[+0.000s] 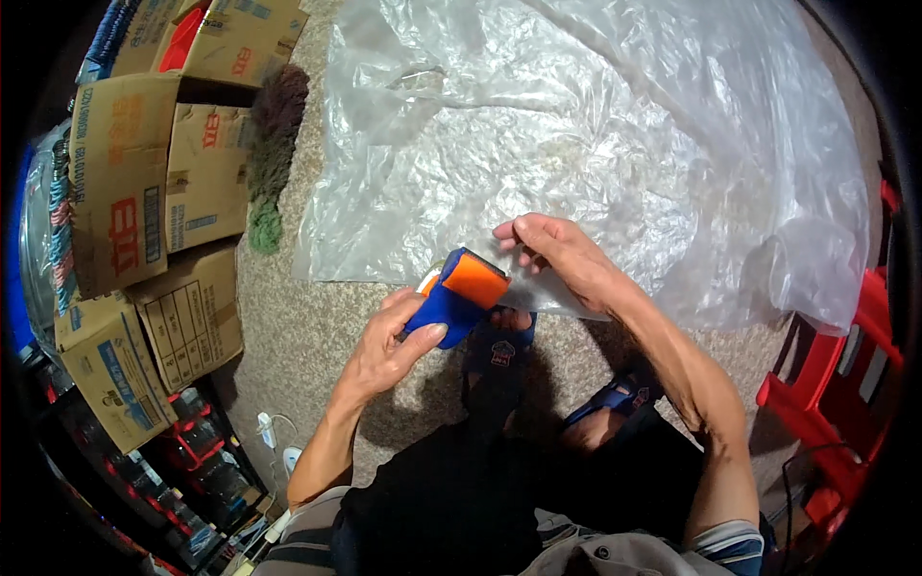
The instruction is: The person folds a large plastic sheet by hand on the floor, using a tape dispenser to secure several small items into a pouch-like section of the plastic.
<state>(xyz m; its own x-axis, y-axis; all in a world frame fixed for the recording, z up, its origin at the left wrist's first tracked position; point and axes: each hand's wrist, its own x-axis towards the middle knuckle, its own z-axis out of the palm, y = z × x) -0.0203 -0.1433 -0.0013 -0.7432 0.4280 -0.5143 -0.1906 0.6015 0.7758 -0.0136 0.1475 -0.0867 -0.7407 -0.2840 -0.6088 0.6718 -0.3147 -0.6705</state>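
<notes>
My left hand [382, 357] is closed around a blue and orange tape dispenser [459, 300], its thumb lying along the blue body. A narrow dark edge runs along the dispenser's orange end, and part of a white ring shows at its left side. Up and right of that end is my right hand [565, 257], thumb uppermost, its fingers loosely bent and slightly apart. I see nothing between them, and the hand does not touch the dispenser. Beneath both, a large crumpled sheet of clear plastic [480, 178] lies spread over the floor.
Several cardboard boxes [206, 182] are stacked at the left, beside a dark and green fluffy bundle [277, 144]. Below them are dark shelves with red bins [197, 442]. Red plastic furniture [816, 384] stands at the right. My sandalled feet [504, 346] are near the sheet's edge.
</notes>
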